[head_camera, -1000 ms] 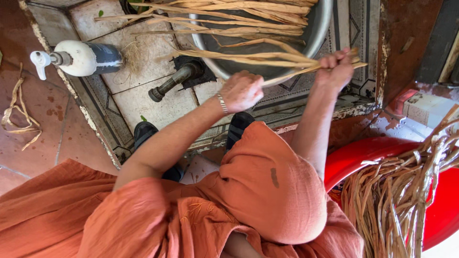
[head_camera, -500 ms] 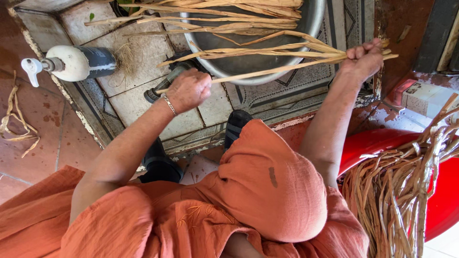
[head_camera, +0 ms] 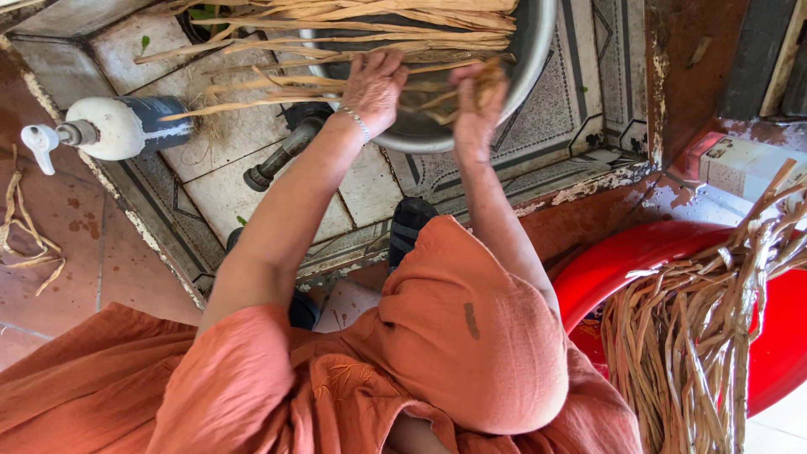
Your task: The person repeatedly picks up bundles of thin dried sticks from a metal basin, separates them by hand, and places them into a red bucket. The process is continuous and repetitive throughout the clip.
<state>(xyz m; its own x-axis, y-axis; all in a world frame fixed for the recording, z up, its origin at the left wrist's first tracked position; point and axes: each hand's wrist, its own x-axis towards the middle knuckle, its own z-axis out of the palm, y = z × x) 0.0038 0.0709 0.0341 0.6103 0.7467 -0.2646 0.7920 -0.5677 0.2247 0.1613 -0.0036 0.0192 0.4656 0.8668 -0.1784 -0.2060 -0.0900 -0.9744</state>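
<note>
both hands now coming together at the metal basin [head_camera: 538, 50] rim: left hand [head_camera: 374, 84] pressing the dried reed strips [head_camera: 353, 34] down, right hand [head_camera: 477, 105] gripping the bundle's end, no longer stretched out wide.

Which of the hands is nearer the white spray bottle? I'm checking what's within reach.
Left. The left hand is over the metal basin's near rim, on the side toward the spray bottle; the right hand is farther along the rim, away from it.
</note>
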